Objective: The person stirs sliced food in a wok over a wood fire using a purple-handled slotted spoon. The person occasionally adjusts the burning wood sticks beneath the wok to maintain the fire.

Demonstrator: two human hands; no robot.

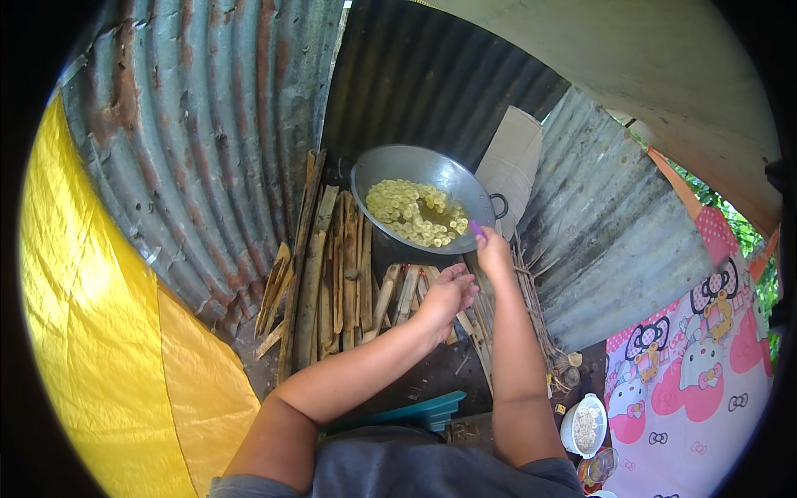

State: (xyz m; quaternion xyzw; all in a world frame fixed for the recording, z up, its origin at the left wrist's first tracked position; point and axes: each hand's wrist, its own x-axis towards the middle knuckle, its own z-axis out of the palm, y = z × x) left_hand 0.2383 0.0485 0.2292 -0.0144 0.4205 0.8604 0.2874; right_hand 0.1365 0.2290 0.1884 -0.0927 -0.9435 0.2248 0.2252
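Note:
A wide metal wok [462, 178] with a dark loop handle stands over a wood fire. Many pale yellow round slices [400, 203] float in the liquid inside it, bunched toward the left and front. At the wok's front right rim, my right hand [495, 251] grips a small purple object [476, 227]; its kind is mostly hidden by the fingers. My left hand [448, 299] hovers just in front of the wok, below and left of the right one. Its fingers are loosely bent and apart, with nothing seen in them.
Split firewood [319, 282] leans left of the wok and feeds under it. Corrugated metal sheets [199, 149] surround the spot. A cardboard piece [510, 162] stands behind right. A white tub [584, 426] with pale contents sits lower right, beside a pink printed cloth [689, 390]. Yellow sheeting [100, 307] hangs left.

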